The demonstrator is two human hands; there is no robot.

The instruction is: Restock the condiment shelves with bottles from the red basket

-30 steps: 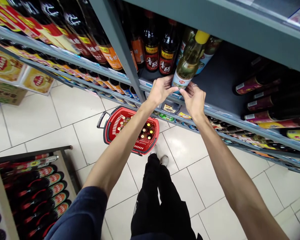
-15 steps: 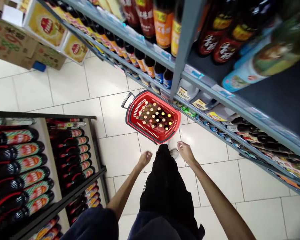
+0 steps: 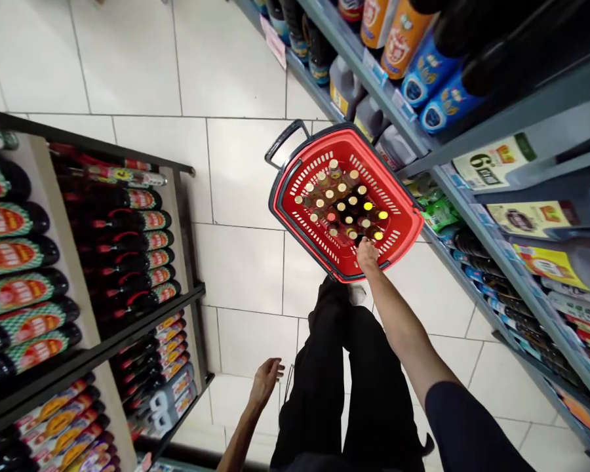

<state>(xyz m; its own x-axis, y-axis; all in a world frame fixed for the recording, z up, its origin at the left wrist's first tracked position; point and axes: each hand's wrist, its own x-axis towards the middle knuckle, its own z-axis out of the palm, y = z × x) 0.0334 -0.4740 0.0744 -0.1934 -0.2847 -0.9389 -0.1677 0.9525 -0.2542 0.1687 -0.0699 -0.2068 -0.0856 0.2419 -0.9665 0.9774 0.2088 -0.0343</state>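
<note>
A red plastic shopping basket [image 3: 402,246] with a black rim stands on the floor in front of my feet. Inside it stand several dark glass bottles [image 3: 341,203], with pale, yellow and red caps. My right hand [image 3: 368,252] reaches over the basket's near rim, its fingers closed at the top of a dark bottle on the near side of the cluster; the fingertips are partly hidden. Beside my left leg hangs my left hand [image 3: 268,379], fingers loosely apart and holding nothing.
Grey shelving [image 3: 476,229] with jugs and bottles runs along the right, close to the basket. On the left, a black-framed rack [image 3: 199,293] holds rows of dark bottles lying on their sides. Pale floor tiles [image 3: 246,170] lie between them. The basket's black handle [image 3: 288,141] sticks out at the far left.
The basket now appears larger and nearer. My right hand has gone from beside my legs to the bottles in it. My left hand has come back and lower, fingers looser.
</note>
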